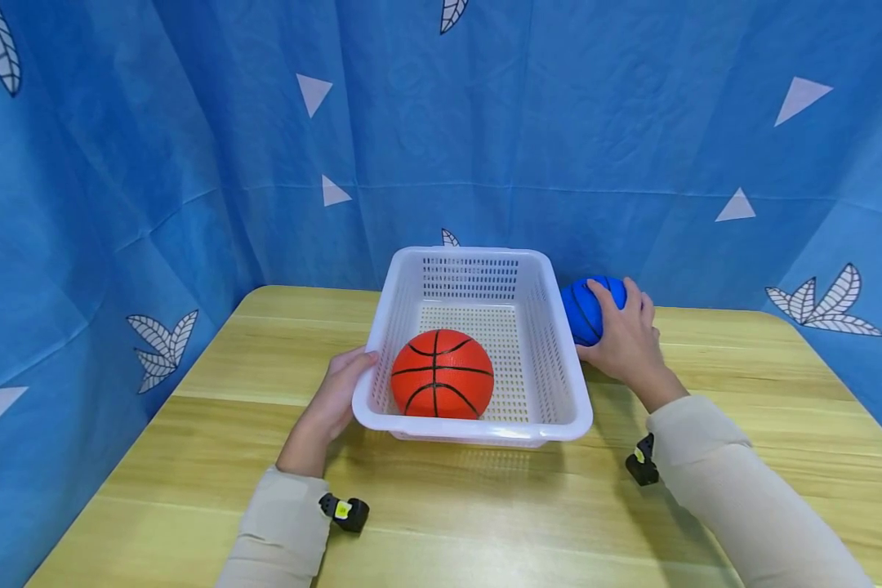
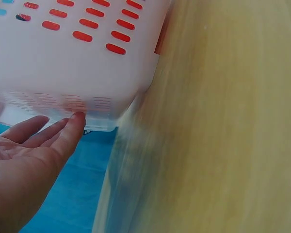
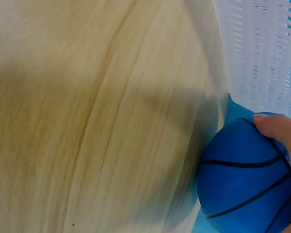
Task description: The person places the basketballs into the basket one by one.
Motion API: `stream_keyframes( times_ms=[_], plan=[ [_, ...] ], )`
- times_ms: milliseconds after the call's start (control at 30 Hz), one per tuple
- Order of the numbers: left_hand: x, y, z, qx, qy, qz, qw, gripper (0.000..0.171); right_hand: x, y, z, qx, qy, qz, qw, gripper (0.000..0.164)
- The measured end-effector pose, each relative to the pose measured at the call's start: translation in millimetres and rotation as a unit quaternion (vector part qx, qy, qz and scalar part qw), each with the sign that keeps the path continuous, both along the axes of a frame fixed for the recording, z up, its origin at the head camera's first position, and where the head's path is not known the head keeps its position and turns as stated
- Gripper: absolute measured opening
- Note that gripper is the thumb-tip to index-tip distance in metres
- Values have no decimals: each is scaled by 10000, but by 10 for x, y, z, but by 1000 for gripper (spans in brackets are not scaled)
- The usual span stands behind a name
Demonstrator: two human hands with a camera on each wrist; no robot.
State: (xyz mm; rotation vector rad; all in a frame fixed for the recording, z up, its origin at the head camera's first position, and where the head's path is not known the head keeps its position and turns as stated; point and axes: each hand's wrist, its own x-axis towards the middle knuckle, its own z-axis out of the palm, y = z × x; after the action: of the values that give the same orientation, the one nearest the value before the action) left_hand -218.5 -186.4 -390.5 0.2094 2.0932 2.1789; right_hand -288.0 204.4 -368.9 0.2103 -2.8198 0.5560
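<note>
A white perforated plastic basket (image 1: 474, 428) stands on the table with an orange-red mini basketball (image 1: 443, 374) lying in its near left part. My left hand (image 1: 336, 388) holds the basket's left rim, its thumb lapping over the edge; the left wrist view shows the fingers (image 2: 70, 133) at the rim from outside. Beside the basket's right wall, my right hand (image 1: 623, 339) grips a blue mini basketball (image 1: 584, 313) from above, fingers spread round it. In the right wrist view the thumb (image 3: 276, 128) presses on the blue ball (image 3: 247, 177), close to the basket wall.
The light wooden table (image 1: 441, 523) extends around the basket on all sides. Behind and beside it hangs a blue curtain (image 1: 595, 122) with white triangles and leaf prints. Small black devices sit at both wrists, over pale sleeves (image 1: 742, 490).
</note>
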Motion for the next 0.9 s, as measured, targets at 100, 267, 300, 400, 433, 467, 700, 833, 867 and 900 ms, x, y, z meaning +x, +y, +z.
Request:
stream_keyframes(
  times_ms=[100, 267, 300, 400, 433, 467, 700, 833, 867, 900],
  plan=[
    [-1, -2, 1, -29, 15, -4, 10000, 47, 9, 24, -11, -101, 93, -36, 9999, 101],
    [-8, -10, -3, -93, 20, 1, 10000, 46, 17, 51, 2, -283, 200, -110, 9993, 100],
    [-8, -8, -4, -82, 8, 13, 10000, 46, 16, 51, 10, -302, 228, -123, 9992, 100],
    [-8, -7, -7, -106, 9, 36, 9999, 46, 8, 50, 42, -364, 341, -143, 9987, 101],
    [-7, -7, -4, -124, 15, 29, 9999, 46, 7, 49, 56, -380, 360, -150, 9985, 101],
    [-6, -6, -4, -118, 10, 40, 9999, 46, 6, 48, 70, -395, 367, -150, 9984, 101],
    [2, -5, 11, -134, -20, 19, 9999, 46, 13, 75, 159, -494, 406, -199, 9978, 102],
    [10, -6, 23, -183, -21, 11, 9998, 46, 14, 88, 232, -540, 425, -259, 9973, 102],
    [11, -6, 25, -185, -21, 12, 9998, 46, 15, 87, 254, -555, 451, -268, 9971, 101],
    [12, -5, 27, -176, -7, 12, 9998, 46, 15, 86, 277, -572, 489, -274, 9968, 101]
  ],
)
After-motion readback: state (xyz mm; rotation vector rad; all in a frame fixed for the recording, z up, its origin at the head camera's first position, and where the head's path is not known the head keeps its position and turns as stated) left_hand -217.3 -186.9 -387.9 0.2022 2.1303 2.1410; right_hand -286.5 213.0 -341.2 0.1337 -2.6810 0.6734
